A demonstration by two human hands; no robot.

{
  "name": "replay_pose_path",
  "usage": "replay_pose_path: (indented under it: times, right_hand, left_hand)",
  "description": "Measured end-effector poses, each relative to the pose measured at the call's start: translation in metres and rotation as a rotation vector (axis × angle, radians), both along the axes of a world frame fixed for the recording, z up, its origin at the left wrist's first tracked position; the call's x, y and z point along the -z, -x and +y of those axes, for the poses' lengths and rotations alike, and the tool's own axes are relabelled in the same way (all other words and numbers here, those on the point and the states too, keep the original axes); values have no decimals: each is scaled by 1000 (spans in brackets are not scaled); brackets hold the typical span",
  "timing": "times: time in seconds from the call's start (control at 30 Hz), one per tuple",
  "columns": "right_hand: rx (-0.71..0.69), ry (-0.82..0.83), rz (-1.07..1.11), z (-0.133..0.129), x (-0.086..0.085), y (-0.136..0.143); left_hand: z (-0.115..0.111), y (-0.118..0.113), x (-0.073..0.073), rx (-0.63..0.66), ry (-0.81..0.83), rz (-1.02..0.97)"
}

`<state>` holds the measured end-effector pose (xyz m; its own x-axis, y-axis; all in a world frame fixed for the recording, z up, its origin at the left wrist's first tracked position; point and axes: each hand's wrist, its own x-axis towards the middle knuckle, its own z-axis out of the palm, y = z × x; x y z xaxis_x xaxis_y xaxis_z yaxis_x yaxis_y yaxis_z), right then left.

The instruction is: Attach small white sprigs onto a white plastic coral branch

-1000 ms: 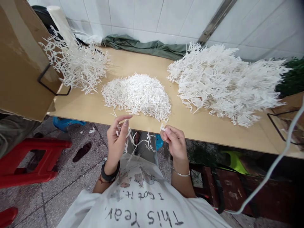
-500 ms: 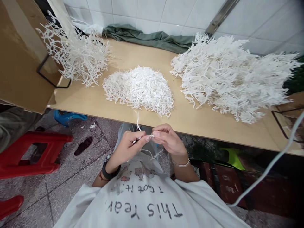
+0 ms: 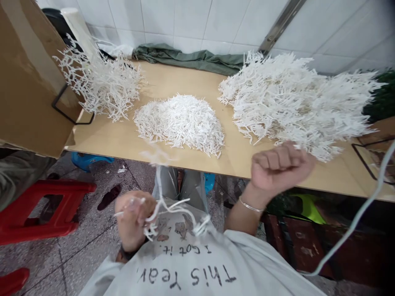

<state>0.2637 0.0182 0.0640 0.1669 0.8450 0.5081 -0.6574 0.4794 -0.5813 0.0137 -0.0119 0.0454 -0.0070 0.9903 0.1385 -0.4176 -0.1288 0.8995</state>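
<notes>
My left hand [image 3: 134, 218], closed and a little blurred, grips a white branched plastic stem [image 3: 169, 209]. Its thin arms spread over my shirt and up toward the table, with small white tips showing at the fingers. My right hand [image 3: 279, 166] is curled at the front edge of the large pile of white branched stems [image 3: 302, 98]. Whatever its fingertips may pinch is hidden. Between the hands, farther back, lies a mound of short white plastic pieces [image 3: 182, 121]. A looser heap of white branched stems [image 3: 105, 84] sits at the table's left.
The tan table [image 3: 197, 162] has a cardboard box [image 3: 31, 78] at its left and a green cloth [image 3: 188, 59] along the wall. A red stool [image 3: 46, 209] stands on the floor at left. A pale cable [image 3: 352, 230] crosses the right side.
My hands have parted. The left moved left and toward me with the branched stem; the right left the stem and moved right to the large pile's edge.
</notes>
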Motion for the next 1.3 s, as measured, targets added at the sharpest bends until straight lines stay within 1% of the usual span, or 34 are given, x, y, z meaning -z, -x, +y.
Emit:
replay_pose_path:
  times: [0.03,0.07,0.1,0.17,0.2,0.23,0.27,0.33,0.37,0.47,0.53,0.57,0.6,0.63,0.67,0.7,0.73,0.77,0.8,0.83,0.9,0.97,1.03,1.07,1.1,1.13,1.17,1.23,1.3]
  right_hand:
    - [97,15,-91,2,-5,-10]
    - [173,39,-248,4,-9,-17]
    - [220,83,-465,8,-14,-19]
    - [256,134,-937,21,-21,-16]
    - [256,158,-1139,31,-23,-13]
    - [259,182,-1295,44,-24,-10]
    - [278,198,-1401,58,-24,-7]
    - [371,206,-1537,90,-20,-7]
    - [439,209,-1616,105,-17,-9]
    - [650,234,-1947,140,-5,-15]
    - [860,252,-2082,148,0,-11]
    - [984,238,-2077,147,0,-5]
    - [1082,198,-2021,142,-1,3]
    - [1110,129,-1932,134,-3,15]
    - [1052,31,-1848,124,-6,29]
    - [903,-87,-1779,112,-8,46]
    - [643,-228,-1724,101,-11,64]
    - [359,-374,-1721,90,-13,82]
    - [198,-526,-1722,81,-15,100]
    - [125,-662,-1719,74,-17,115]
    - [63,-851,-1722,67,-20,140]
    - [-21,-921,-1704,68,-23,154]
    - [-152,-958,-1654,76,-26,162]
    - [-190,-989,-1618,83,-28,166]
    - [-194,-1017,-1587,91,-31,170]
    - [-153,-1037,-1577,102,-35,174]
    - [-70,-1041,-1596,114,-41,180]
    - [169,-959,-1700,146,-59,197]
    - [413,-812,-1818,181,-79,217]
  left_hand:
    - [1,5,-2,-54,-11,-16]
    - [3,10,-3,-104,-12,-21]
    - [6,14,-4,-145,-2,-13]
    - [16,18,-3,-194,58,24]
    - [22,20,-2,-195,81,36]
    - [27,21,0,-186,95,37]
    - [32,21,2,-167,102,25]
    - [37,22,6,-146,120,-10]
    - [38,22,8,-152,131,-19]
    - [36,23,15,-157,186,24]
    - [35,25,19,-137,211,63]
    - [34,26,21,-125,219,75]
    - [34,27,22,-111,223,81]
    - [35,28,24,-95,225,82]
    - [36,29,25,-69,225,84]
    - [36,29,26,-40,222,85]
    - [37,29,27,-9,218,88]
    - [37,29,28,13,216,89]
    - [37,29,30,23,218,84]
    - [37,29,31,22,225,71]
    - [34,31,32,6,257,14]
    - [31,34,32,13,300,-63]
    - [28,40,31,64,313,-159]
    - [28,44,30,92,300,-218]
    - [27,49,29,114,280,-276]
    - [27,54,28,118,257,-326]
    - [26,58,26,101,236,-366]
    - [25,67,22,41,213,-405]
    - [22,74,18,7,206,-424]
